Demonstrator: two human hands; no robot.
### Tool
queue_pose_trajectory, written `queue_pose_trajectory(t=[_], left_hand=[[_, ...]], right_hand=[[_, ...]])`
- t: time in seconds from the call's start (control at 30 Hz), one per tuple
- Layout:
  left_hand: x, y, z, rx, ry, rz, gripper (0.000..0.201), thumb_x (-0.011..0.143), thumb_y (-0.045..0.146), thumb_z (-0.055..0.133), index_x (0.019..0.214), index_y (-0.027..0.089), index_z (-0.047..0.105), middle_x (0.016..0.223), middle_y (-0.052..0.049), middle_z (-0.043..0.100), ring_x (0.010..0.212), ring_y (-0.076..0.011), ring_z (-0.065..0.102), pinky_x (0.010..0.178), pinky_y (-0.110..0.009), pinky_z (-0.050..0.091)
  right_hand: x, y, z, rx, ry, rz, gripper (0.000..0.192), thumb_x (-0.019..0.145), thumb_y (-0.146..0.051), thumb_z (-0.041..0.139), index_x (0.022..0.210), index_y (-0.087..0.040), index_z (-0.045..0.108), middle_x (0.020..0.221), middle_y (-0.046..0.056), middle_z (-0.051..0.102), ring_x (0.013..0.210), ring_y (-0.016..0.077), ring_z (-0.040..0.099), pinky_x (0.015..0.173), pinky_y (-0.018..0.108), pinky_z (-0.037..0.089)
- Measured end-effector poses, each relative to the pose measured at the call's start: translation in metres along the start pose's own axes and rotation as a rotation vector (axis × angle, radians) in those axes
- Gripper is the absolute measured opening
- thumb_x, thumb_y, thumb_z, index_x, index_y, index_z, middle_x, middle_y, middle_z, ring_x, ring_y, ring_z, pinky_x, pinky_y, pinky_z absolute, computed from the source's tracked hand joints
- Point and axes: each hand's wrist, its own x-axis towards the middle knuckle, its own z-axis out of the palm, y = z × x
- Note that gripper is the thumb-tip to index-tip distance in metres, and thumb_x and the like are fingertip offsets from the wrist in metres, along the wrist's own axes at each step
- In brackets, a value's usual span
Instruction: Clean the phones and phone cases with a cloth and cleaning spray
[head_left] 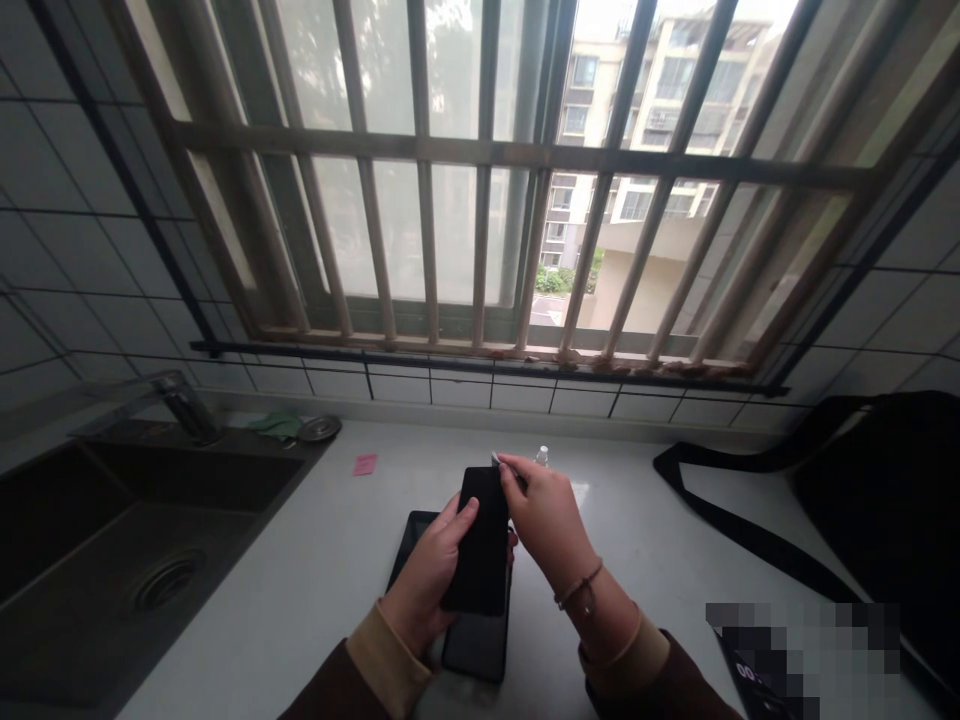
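Observation:
A black smartphone (481,545), its dark face up, is gripped along its sides by my left hand (439,560), the thumb lying over its left edge. My right hand (540,495) is closed in a pinch at the phone's top right corner. Between its fingertips shows a small whitish piece (495,458), too small to name. Beneath the phone and my left hand, a larger dark tablet-like device (476,650) lies on the white counter (600,520), mostly covered. Just behind my right hand stands a small clear bottle (542,455) with a white cap, partly hidden.
To the left is a sink (67,560) with a faucet (187,405). A green cloth (276,427) and a metal strainer (320,428) lie at its back edge. A pink note (364,465) sits on the counter. A black bag (885,490) with a strap stands right, near a timer display (750,675).

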Motion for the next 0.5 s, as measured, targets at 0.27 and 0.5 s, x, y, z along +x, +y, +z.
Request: queue_pose_trajectory(t=[0.27,0.5], left_hand=[[0.016,0.001,-0.012,-0.031,0.152,0.109,0.036,0.097,0.026,0.071,0.132,0.018,0.068,0.104,-0.012,0.080,0.083,-0.0243,0.080,0.075,-0.034,0.065],[0.021,0.011,-0.020,-0.197,0.467,0.317,0.029,0.100,0.032,0.064,0.124,0.017,0.069,0.094,-0.009,0.080,0.073,-0.0208,0.077,0.071,-0.033,0.064]], right_hand=[[-0.010,-0.011,0.012,0.051,-0.096,-0.011,0.035,0.102,-0.028,0.058,0.129,-0.020,0.079,0.122,0.010,0.081,0.112,0.0257,0.078,0.100,0.037,0.060],[-0.024,-0.024,0.021,0.148,-0.232,-0.016,0.030,0.098,-0.024,0.062,0.120,-0.022,0.083,0.106,0.006,0.085,0.094,0.0222,0.081,0.087,0.031,0.060]])
